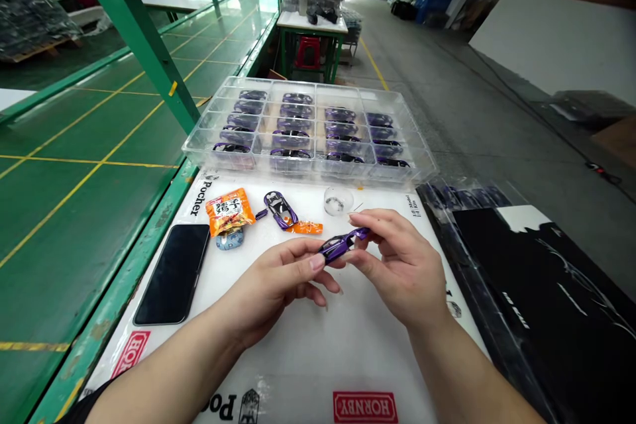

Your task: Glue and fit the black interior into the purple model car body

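Holding a purple toy car body (342,245) up between left hand (275,285) and right hand (405,265), both closed on it, just above the counter (106,308). Second car body (281,210) lies near a snack packet (230,211) and small clear cup (338,201); filled clear tray (308,126) sits beyond.

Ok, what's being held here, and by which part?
A purple toy car body, held in both hands: the left hand has its fingertips at the near end, and the right hand pinches it toward the far end.
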